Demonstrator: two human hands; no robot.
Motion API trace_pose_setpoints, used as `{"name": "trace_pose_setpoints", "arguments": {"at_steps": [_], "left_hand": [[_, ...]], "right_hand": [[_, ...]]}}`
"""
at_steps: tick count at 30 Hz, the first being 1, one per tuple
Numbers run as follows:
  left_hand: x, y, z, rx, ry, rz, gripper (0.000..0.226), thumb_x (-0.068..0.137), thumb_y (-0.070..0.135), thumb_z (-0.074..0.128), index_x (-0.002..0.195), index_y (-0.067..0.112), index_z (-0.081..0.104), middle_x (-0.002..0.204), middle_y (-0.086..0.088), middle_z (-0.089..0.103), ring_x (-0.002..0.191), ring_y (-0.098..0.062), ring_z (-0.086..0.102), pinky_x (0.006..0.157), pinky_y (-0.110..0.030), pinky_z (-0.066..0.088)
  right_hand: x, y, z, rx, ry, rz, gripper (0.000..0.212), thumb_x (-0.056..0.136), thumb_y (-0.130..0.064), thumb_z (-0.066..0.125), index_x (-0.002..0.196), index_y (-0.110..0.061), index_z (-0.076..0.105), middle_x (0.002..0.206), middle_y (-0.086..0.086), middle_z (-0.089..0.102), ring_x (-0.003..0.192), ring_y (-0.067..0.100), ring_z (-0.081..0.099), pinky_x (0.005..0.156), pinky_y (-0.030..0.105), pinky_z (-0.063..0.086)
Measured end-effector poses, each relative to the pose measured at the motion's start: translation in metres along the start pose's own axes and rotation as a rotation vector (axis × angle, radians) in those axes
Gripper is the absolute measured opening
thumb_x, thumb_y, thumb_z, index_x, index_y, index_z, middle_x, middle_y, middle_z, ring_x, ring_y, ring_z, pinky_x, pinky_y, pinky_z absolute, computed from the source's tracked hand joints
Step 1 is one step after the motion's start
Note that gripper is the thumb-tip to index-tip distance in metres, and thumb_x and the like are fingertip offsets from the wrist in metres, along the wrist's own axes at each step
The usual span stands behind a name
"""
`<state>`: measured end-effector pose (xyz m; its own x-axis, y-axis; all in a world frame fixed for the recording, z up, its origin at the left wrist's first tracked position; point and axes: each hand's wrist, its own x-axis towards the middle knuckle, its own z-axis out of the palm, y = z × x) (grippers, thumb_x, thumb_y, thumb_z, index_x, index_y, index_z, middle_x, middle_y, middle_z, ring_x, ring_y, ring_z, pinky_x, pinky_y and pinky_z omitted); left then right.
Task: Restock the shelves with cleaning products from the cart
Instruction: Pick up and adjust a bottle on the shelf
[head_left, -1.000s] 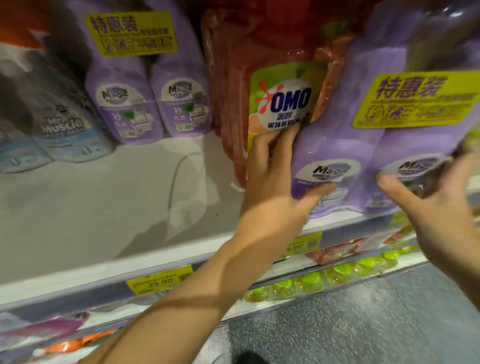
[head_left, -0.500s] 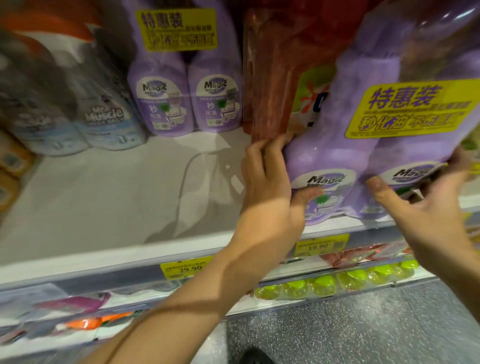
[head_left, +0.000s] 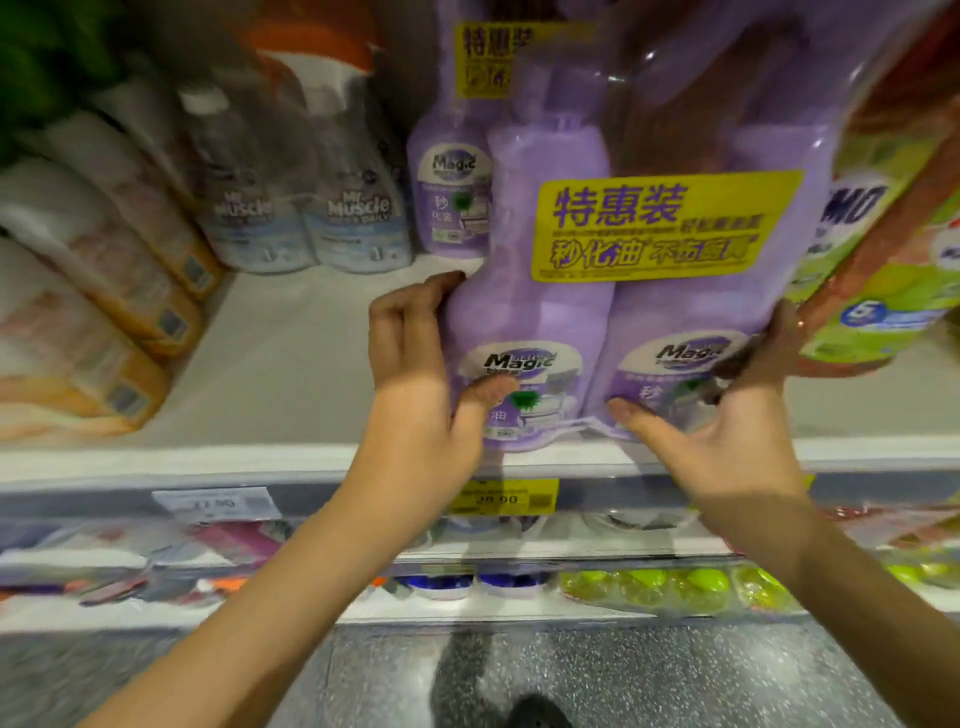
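Note:
A shrink-wrapped twin pack of purple Magic cleaner bottles (head_left: 582, 312) with a yellow promo label stands at the front edge of the white shelf (head_left: 291, 364). My left hand (head_left: 421, 374) grips its left side, fingers behind and thumb across the front label. My right hand (head_left: 727, 431) grips its right side the same way, thumb on the right bottle's label. Another purple Magic pack (head_left: 452, 202) stands further back, just left of it.
Mr Muscle refill pouches (head_left: 306, 218) stand at the back left, orange-and-white packs (head_left: 88, 291) lie further left. A red and green OMO bag (head_left: 883, 270) leans at the right. Price tags (head_left: 506, 496) line the shelf rail; lower shelves hold more products. Speckled floor below.
The twin pack and both hands have shifted left along the shelf, away from the OMO bag and toward the other purple pack. The view has swung left with them.

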<state>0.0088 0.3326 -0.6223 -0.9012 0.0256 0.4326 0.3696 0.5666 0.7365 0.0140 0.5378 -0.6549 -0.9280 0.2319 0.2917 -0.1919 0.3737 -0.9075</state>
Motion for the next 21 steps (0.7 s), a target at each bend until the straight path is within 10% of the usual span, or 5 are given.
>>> {"name": "trace_pose_setpoints", "arguments": {"at_steps": [4,9,14,21], "left_hand": [[0.001,-0.010,-0.023,0.048,-0.013,-0.021,0.070,0.072,0.022,0.066,0.132,-0.004,0.040,0.120,-0.006,0.032,0.116,-0.012,0.036,0.103,-0.034,0.038],[0.014,-0.019,-0.031,0.206,-0.049,0.005,0.070,0.069,0.013,0.077,0.126,-0.009,0.042,0.111,-0.005,0.030,0.109,-0.034,0.044,0.091,-0.022,0.034],[0.036,-0.024,-0.023,0.220,-0.027,-0.071,0.071,0.067,-0.002,0.080,0.126,-0.002,0.041,0.113,-0.004,0.028,0.117,-0.028,0.040,0.088,-0.011,0.026],[0.053,-0.028,-0.021,0.276,-0.060,-0.003,0.077,0.065,0.037,0.064,0.121,-0.013,0.043,0.114,-0.029,0.043,0.112,-0.039,0.043,0.093,-0.033,0.029]], "right_hand": [[0.002,-0.004,0.027,0.031,0.005,-0.008,0.113,0.059,0.002,0.086,0.145,-0.010,0.014,0.134,0.000,0.050,0.121,0.015,0.054,0.102,0.043,0.047],[0.004,-0.006,0.044,0.000,0.065,-0.062,0.113,0.064,0.005,0.084,0.144,-0.019,0.008,0.139,0.003,0.039,0.120,0.000,0.047,0.095,0.006,0.040],[0.018,-0.006,0.046,0.018,-0.002,-0.009,0.110,0.071,-0.003,0.083,0.148,0.003,0.004,0.152,0.022,0.024,0.140,0.031,0.031,0.116,0.047,0.028],[0.021,-0.011,0.062,-0.255,0.022,-0.019,0.099,0.084,-0.016,0.073,0.146,0.012,0.001,0.152,0.036,0.007,0.143,0.036,0.010,0.118,0.031,0.001]]}}
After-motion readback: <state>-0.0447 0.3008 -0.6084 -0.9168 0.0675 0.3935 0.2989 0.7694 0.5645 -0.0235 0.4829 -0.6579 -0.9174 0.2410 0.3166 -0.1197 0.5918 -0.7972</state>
